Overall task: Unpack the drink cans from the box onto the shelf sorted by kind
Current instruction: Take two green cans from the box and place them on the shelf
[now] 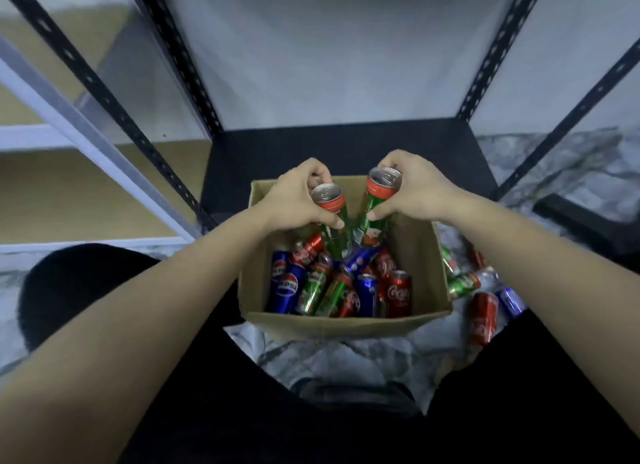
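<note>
- Two green cans with red top bands, one per hand, both held above the far half of the open box, silver tops tilted toward the camera and bases angled in toward each other.
- Left green can (331,217): gripped near its top by the left hand (298,197); thumb lies across the near side of the body, fingers curl round the far side; the can's lower part hangs below the hand.
- Right green can (375,210): gripped by the right hand (415,190); fingers wrap over the rim and far side, thumb presses the body lower down; its base sits just beside the left can's base.
- Cardboard box (346,325): flaps open, standing on the floor between the person's knees, in front of the shelf.
- Box contents: a loose jumble of lying cans, namely blue Pepsi cans (287,287) at the left, red Coca-Cola cans (398,294) at the right, more green cans (329,290) in the middle.
- Loose cans on the floor (483,318): red, green and blue, lying on their sides just right of the box.
- Shelf (346,152): dark lowest board beyond the box, black perforated uprights either side.
- Floor (346,359): marbled grey-white.
</note>
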